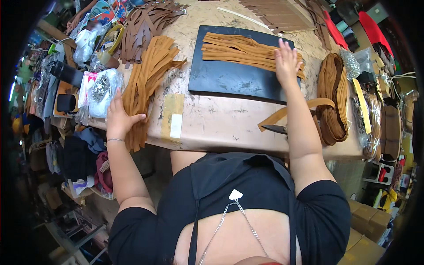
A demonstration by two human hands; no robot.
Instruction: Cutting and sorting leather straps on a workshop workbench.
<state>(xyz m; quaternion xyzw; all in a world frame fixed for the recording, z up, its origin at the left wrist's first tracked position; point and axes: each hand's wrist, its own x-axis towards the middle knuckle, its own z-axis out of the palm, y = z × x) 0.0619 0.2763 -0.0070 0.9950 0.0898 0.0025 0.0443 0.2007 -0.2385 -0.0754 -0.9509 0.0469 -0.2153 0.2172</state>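
Observation:
Several tan strips (238, 47) that look like cut zipper tape lie side by side on a black board (234, 79). My right hand (288, 66) rests flat at their right end, fingers stretched out. At the table's left edge, a thick bundle of similar tan strips (148, 79) lies lengthwise, its near ends hanging over the edge. My left hand (120, 115) is against the bundle's left side, thumb spread across it. To the right sits a large coil of tan tape (333, 99). Its loose end (287, 115) passes behind my right forearm, beside a dark pointed blade (274, 129), perhaps of scissors.
Dark brown strips (145, 28) are piled at the far left. A flat brown slatted piece (282, 17) lies at the far right. A plastic bag of small metal parts (100, 90) and a black bottle (65, 73) stand left. Wrapped bundles (373, 128) crowd the right edge.

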